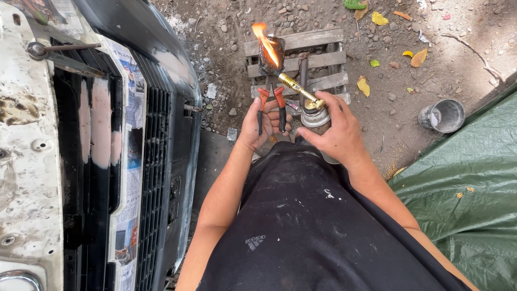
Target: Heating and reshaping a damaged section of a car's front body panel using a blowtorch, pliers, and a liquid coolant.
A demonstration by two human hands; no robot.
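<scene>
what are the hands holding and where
Left hand grips pliers by the orange handles, jaws clamping a burning piece. Right hand holds a torch by its canister.

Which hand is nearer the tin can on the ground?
Right. The right hand, gripping the torch, is on the side of the tin can; the left hand, holding pliers, is farther off.

Daylight scene, bright and evenly exposed, with dappled sun patches on the gravel ground (431, 70) at upper right and soft shade elsewhere. The flame (265, 40) is locally overexposed, glowing orange-white. Mild glare on the white car front (27, 161). Focus is sharp throughout; slight wide-angle stretching shows at the frame edges.
</scene>
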